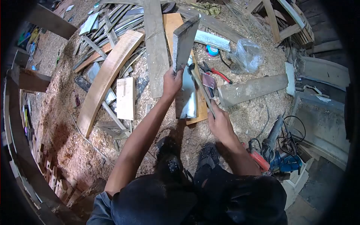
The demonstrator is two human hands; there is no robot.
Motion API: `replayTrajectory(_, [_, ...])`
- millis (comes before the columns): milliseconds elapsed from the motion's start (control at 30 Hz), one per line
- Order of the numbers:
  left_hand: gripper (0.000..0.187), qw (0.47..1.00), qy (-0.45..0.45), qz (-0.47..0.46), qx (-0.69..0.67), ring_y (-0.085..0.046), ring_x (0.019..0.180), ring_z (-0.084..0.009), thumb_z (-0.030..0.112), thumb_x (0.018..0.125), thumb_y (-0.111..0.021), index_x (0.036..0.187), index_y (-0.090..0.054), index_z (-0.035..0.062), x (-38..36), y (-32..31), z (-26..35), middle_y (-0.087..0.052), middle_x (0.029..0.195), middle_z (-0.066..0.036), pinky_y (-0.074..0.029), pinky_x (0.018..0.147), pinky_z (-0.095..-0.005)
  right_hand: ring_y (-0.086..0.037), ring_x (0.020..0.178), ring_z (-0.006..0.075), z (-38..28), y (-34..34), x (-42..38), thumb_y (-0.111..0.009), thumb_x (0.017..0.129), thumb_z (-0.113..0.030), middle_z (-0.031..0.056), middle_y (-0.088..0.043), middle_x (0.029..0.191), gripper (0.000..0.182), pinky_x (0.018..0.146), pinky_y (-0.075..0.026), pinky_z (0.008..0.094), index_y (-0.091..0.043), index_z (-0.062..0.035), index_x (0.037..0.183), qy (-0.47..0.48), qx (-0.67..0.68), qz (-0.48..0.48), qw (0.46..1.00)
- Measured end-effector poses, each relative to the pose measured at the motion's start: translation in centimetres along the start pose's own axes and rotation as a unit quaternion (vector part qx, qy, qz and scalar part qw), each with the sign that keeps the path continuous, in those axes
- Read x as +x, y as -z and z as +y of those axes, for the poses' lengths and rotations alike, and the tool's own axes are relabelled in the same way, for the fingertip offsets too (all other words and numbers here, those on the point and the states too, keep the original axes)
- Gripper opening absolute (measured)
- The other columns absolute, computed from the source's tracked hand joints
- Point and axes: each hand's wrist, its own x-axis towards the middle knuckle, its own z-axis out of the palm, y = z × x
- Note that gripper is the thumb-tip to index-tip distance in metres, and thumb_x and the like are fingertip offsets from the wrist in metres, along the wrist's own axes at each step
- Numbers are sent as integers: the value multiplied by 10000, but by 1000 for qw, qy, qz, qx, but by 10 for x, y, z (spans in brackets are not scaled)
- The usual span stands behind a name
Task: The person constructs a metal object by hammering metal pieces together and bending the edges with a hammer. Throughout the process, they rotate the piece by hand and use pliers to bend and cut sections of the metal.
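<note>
My left hand point(173, 83) is closed around the lower end of a grey wooden board point(186, 43), which it holds up at a tilt. In my right hand point(222, 125) is the handle of a hammer point(201, 89); its dark head is beside the board's lower end. Beneath them lie a white-painted board point(190, 95) and an orange-brown plank point(201, 110). Red-handled pliers point(222, 75) rest on the shavings to the right, near a round blue object point(212, 50), perhaps a tape measure.
Wood shavings cover the floor. A curved plank point(108, 77), a short pale board point(125, 98) and a long grey plank point(155, 48) lie to the left. At right are a clear plastic bag point(248, 56), another board point(255, 89) and corded power tools point(275, 137).
</note>
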Motion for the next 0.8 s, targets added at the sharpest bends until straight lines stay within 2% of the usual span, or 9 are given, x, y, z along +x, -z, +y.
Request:
replayTrajectory(67, [192,1000,24,-14,-2,-639,782,-192,109,931,-570,1065,-649,-4,3,0,3,-670,831,-145,-495,727,-338,-642,927,491,-6,9,2,-539,918,-92,364,-631,971,414,776,-534,479,-496,153,1249,-44,-10,-45,998])
replayTrajectory(100, [196,999,38,-24,-3,-644,786,-203,115,935,-569,1067,-647,-5,2,-2,3,-672,837,-152,-495,729,-344,-645,919,487,-10,12,2,-539,916,-88,362,-633,974,416,776,-534,472,-495,154,1251,-54,20,-39,998])
replayTrajectory(200, [221,1000,-15,2,-15,-634,776,-197,166,957,-579,1083,-646,-2,-2,-13,6,-663,828,-154,-491,716,-347,-650,909,481,1,9,-1,-545,916,-92,358,-635,970,418,771,-535,465,-496,151,1252,-35,16,49,998])
replayTrajectory(400, [291,999,-32,-17,21,-631,769,-214,262,981,-577,1128,-639,19,12,-40,14,-655,835,-162,-490,719,-363,-661,865,468,30,6,2,-542,934,-131,341,-643,909,424,734,-535,459,-504,139,1259,-36,-17,56,998])
replayTrajectory(500, [281,999,-40,4,5,-637,790,-299,255,987,-555,1126,-636,24,11,-45,-1,-640,848,-192,-487,726,-391,-664,802,469,23,11,4,-540,944,-152,340,-640,864,430,683,-530,462,-503,138,1259,-41,5,68,997])
replayTrajectory(600, [280,999,-20,12,36,-629,856,-366,243,986,-547,1134,-624,18,10,-50,-6,-634,909,-229,-480,759,-419,-667,779,462,14,25,12,-529,947,-139,335,-637,833,426,679,-527,462,-493,146,1262,-50,5,10,999])
replayTrajectory(633, [281,999,-10,12,51,-625,881,-389,240,986,-544,1138,-619,15,11,-51,-7,-631,932,-242,-477,773,-430,-668,784,463,20,24,12,-522,948,-120,333,-640,835,412,680,-529,461,-496,144,1263,-46,15,4,999])
replayTrajectory(733, [297,999,-27,6,30,-601,937,-434,236,983,-541,1160,-603,6,10,-51,-5,-619,994,-274,-467,810,-453,-669,822,460,18,18,11,-515,955,-113,337,-644,871,404,698,-531,456,-496,149,1261,0,29,88,996])
replayTrajectory(800, [292,998,-39,9,58,-601,936,-440,228,983,-536,1157,-604,4,9,-49,-3,-619,986,-273,-463,822,-459,-662,892,460,16,20,11,-509,957,-107,350,-637,954,416,740,-530,455,-478,162,1273,-23,20,41,999])
